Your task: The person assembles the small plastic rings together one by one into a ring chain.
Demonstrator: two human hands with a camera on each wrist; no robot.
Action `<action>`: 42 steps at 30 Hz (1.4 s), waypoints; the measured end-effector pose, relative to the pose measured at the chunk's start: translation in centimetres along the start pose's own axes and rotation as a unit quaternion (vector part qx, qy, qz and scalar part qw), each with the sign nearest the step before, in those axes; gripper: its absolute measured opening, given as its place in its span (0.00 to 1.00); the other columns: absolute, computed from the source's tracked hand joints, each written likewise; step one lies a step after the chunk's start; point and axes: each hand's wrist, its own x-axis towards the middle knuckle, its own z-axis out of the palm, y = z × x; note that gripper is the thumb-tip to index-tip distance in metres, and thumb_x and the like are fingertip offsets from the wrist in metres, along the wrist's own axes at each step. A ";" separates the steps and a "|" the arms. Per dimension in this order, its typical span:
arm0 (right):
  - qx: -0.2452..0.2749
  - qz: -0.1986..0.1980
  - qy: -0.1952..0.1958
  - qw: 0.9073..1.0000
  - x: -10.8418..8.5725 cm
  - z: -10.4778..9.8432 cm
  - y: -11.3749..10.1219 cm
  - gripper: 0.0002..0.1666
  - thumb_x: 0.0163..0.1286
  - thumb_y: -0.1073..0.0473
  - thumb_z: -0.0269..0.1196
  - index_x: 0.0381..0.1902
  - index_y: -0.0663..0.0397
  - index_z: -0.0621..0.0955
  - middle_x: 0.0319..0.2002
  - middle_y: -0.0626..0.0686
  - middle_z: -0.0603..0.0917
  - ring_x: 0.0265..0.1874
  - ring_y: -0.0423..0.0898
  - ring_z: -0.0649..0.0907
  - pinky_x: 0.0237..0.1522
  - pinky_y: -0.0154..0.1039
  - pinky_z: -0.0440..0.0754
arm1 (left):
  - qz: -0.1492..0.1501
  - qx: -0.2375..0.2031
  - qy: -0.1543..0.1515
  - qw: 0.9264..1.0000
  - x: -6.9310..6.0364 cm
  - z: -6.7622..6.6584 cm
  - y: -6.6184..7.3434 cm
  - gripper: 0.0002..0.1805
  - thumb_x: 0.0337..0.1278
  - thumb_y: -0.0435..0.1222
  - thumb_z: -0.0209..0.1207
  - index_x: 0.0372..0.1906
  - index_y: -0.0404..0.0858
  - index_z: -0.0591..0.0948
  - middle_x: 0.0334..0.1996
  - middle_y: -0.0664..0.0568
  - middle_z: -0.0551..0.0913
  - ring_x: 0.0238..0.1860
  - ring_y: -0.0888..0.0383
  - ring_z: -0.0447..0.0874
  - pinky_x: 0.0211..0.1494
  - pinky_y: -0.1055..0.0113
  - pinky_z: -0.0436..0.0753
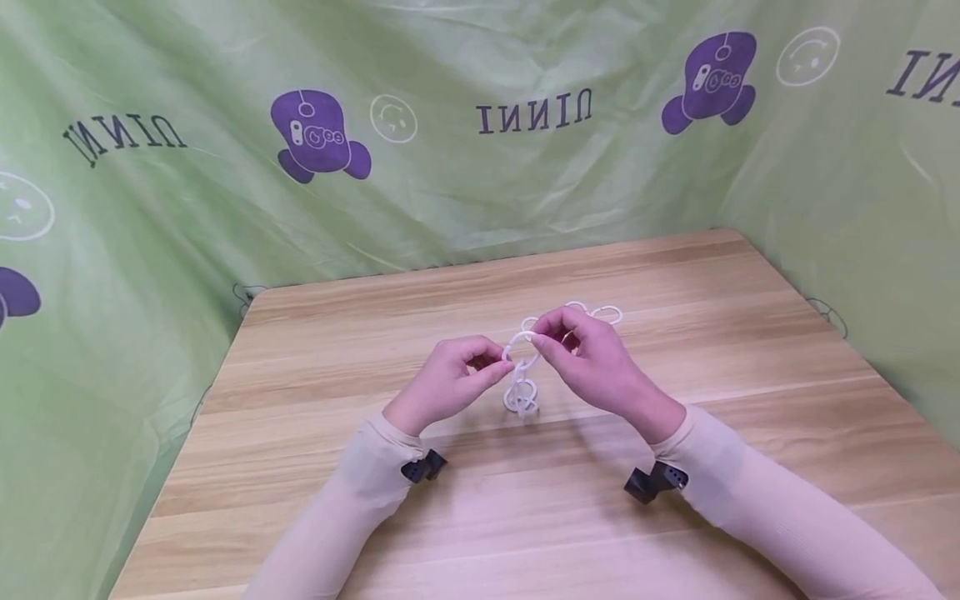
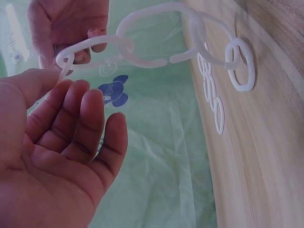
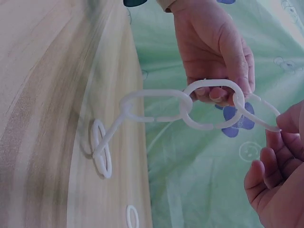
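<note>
Between the two hands is a chain of white plastic links, hanging down to the table. My right hand [image 1: 600, 358] pinches the end link [image 3: 259, 122] between thumb and fingertip. Opposite it, the left hand [image 1: 450, 375] pinches a neighbouring link [image 3: 213, 83] near their joint. Below, another link [image 3: 154, 92] with a small gap in its side hangs from that one, and the lowest link [image 2: 246, 88] touches the tabletop. Fingertips partly cover the upper links.
More white links [image 1: 619, 315] lie on the wooden table [image 1: 337, 333] behind the right hand, partly hidden by it. Green printed cloth [image 1: 450, 208] surrounds the back and sides. Small black cameras [image 1: 656, 482] sit at both cuffs.
</note>
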 end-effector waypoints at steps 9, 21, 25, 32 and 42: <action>-0.017 0.044 -0.007 0.999 0.6 -2.6 2.5 0.06 0.71 0.60 0.62 0.40 0.56 0.81 0.35 0.54 0.81 0.29 0.49 0.77 0.30 0.37 0.77 | 0.011 0.005 0.029 1.000 0.3 -0.7 -0.2 0.02 0.63 0.33 0.64 0.36 0.38 0.85 0.30 0.57 0.84 0.31 0.62 0.81 0.34 0.66 0.81; -0.128 0.172 -0.026 0.976 2.5 -6.0 10.2 0.10 0.69 0.61 0.58 0.43 0.62 0.80 0.35 0.57 0.80 0.34 0.50 0.76 0.37 0.41 0.75 | 0.008 0.013 0.017 1.000 0.2 -0.9 -0.1 0.02 0.62 0.33 0.64 0.36 0.39 0.85 0.30 0.59 0.83 0.32 0.63 0.80 0.37 0.66 0.81; -0.204 0.181 -0.084 0.958 3.2 -6.1 11.4 0.11 0.67 0.59 0.59 0.41 0.62 0.81 0.36 0.57 0.82 0.35 0.53 0.79 0.43 0.48 0.76 | 0.006 0.009 0.013 1.000 0.0 -0.8 -0.1 0.03 0.62 0.34 0.64 0.36 0.38 0.85 0.30 0.58 0.83 0.32 0.63 0.81 0.37 0.66 0.81; -0.273 0.200 -0.154 0.928 4.0 -6.4 12.6 0.14 0.64 0.51 0.65 0.33 0.58 0.81 0.29 0.53 0.81 0.31 0.52 0.78 0.37 0.46 0.74 | 0.005 0.007 0.013 1.000 -0.1 -0.6 -0.2 0.02 0.62 0.34 0.64 0.36 0.39 0.85 0.30 0.59 0.83 0.32 0.62 0.81 0.36 0.66 0.81; -0.288 0.199 -0.185 0.918 3.6 -5.7 12.1 0.12 0.64 0.53 0.65 0.26 0.55 0.80 0.24 0.50 0.79 0.26 0.49 0.76 0.34 0.44 0.73 | 0.005 0.014 0.006 1.000 -0.1 -0.3 -0.4 0.03 0.63 0.34 0.64 0.36 0.39 0.85 0.29 0.56 0.84 0.30 0.63 0.80 0.35 0.65 0.82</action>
